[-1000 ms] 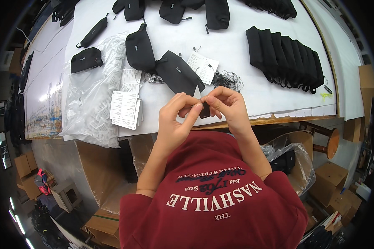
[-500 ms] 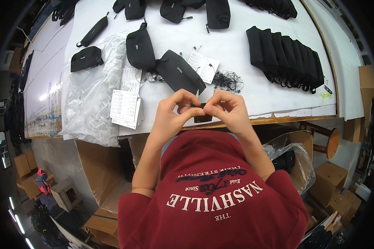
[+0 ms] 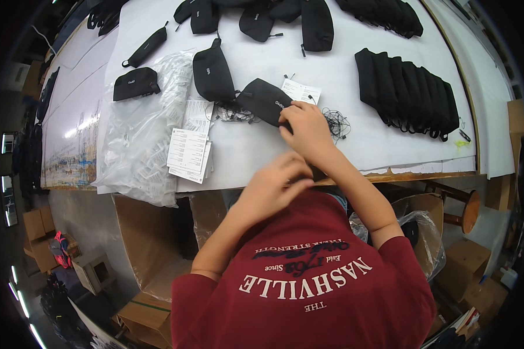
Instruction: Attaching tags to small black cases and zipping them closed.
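My right hand (image 3: 306, 129) reaches over the table's front half, its fingers closed on the near right end of a black zip pouch (image 3: 261, 99). The pouch lies slanted on the white table. Nearer to me, my left hand (image 3: 276, 181) hovers at the table's front edge. Its fingers are loosely bent, slightly blurred, with the thumb apart and nothing visible between them. A small dark thing at the edge beside it is mostly hidden. Behind the pouch lies a white printed tag (image 3: 303, 92). A tangle of thin black tag cords (image 3: 335, 124) sits right of my right hand.
A clear plastic bag (image 3: 140, 139) of white pieces lies at left, beside stacked printed cards (image 3: 187, 150). Another black pouch (image 3: 212, 71) stands behind. A row of black pouches (image 3: 404, 93) is at right. Below the table are a cardboard box (image 3: 148, 244) and a wooden stool (image 3: 470, 210).
My hands, which were pinching together at the table edge, have parted. The right hand has moved forward onto the pouch; the left has dropped back slightly. The whole view has shifted a little.
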The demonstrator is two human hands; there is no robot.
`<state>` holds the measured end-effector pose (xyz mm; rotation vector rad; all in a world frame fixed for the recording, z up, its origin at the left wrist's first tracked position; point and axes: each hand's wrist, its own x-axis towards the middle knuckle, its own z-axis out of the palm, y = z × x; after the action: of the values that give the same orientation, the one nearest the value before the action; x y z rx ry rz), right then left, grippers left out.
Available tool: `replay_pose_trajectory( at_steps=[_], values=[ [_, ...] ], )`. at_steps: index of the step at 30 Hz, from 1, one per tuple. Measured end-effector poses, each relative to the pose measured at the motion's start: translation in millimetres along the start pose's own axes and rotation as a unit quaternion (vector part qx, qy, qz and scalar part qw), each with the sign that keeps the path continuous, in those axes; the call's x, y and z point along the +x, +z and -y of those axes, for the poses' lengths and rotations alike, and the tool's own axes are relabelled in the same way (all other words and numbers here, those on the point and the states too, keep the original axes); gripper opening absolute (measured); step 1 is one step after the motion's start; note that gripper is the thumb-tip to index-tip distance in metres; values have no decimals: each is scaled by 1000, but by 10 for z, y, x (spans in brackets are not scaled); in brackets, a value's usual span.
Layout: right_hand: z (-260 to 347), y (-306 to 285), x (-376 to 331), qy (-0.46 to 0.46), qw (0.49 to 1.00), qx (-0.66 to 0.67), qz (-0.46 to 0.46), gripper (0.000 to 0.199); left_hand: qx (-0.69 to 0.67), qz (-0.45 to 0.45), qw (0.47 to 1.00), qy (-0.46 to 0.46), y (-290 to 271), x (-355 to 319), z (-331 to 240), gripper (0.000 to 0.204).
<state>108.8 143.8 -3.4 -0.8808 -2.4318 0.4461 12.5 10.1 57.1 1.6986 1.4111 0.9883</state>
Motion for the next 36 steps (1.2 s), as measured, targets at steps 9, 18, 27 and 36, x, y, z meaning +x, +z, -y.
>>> replay_pose_trajectory(
  at_steps=[9,18,27,36],
  values=[
    [223,-777,-80,105,981,164,16,11,321,-188,924,92,-293,234,403,31],
    [231,-962,-164,106,962,252,14,10,329,-124,915,198,-419,209,353,24],
    [130,-892,-252,190,874,446,47,16,261,-111,940,191,-364,221,411,25],
    [-78,-579,-604,222,909,345,-76,29,234,-36,961,141,-102,73,644,22]
  ],
)
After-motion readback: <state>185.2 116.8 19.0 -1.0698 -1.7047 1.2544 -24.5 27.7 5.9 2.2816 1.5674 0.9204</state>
